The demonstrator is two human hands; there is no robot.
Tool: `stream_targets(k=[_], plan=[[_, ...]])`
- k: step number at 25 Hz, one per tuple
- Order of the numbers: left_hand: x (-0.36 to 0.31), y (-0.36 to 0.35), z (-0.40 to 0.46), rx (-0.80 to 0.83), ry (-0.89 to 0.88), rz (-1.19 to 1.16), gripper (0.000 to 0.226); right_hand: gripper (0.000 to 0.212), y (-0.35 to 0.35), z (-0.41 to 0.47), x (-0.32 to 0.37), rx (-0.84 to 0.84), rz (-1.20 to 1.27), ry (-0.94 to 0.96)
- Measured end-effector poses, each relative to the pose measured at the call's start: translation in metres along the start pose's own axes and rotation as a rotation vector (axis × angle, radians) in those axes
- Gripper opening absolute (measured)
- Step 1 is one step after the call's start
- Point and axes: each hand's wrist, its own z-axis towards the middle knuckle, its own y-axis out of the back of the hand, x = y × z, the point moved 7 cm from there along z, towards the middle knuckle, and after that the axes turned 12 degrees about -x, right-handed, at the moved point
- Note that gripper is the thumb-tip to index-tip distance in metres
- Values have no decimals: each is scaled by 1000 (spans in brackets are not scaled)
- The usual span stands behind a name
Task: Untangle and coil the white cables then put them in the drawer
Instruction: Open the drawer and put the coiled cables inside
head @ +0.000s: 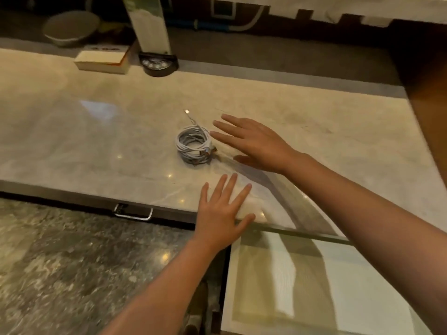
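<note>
A coil of white cable (194, 144) lies on the marble countertop (84, 131), with one plug end (187, 111) sticking out toward the back. My right hand (256, 142) hovers just right of the coil, fingers straight and spread, holding nothing. My left hand (222, 213) is spread flat over the counter's front edge, nearer me than the coil and apart from it. Below the counter edge at the lower right, a pale drawer (314, 286) stands pulled out, and I see nothing inside it.
A second drawer with a metal handle (133, 212) sits shut under the counter at the left. At the back stand a cream box (102, 61), a dark round device (158, 64) and a metal bowl (71, 27). Speckled stone floor (72, 274) lies below.
</note>
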Motion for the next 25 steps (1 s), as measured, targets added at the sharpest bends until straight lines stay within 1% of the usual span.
stream_targets(k=[2, 4, 6, 9, 12, 14, 17, 20, 22, 25], plan=[[-2, -1, 2, 18, 9, -3, 64, 73, -7, 24, 6, -6, 17, 141], [1, -1, 3, 18, 24, -24, 65, 57, -21, 41, 10, -2, 48, 245], [2, -3, 2, 18, 29, -21, 65, 45, -36, 50, 13, 12, 64, 306], [1, -5, 2, 16, 22, -6, 66, 36, -47, 55, 13, 38, 131, 321], [2, -5, 2, 4, 22, -14, 65, 34, -48, 63, 15, 46, 187, 328], [1, -5, 1, 3, 23, -16, 65, 36, -51, 62, 17, 40, 179, 349], [1, -5, 2, 7, 25, -27, 65, 37, -57, 58, 13, 26, 154, 313], [1, -4, 2, -8, 22, -26, 65, 27, -56, 58, 15, -10, 114, 349], [1, -4, 2, -11, 25, -35, 64, 23, -55, 54, 16, 3, 71, 371], [1, -4, 2, -18, 27, -27, 64, 17, -53, 42, 16, 41, 40, 307]])
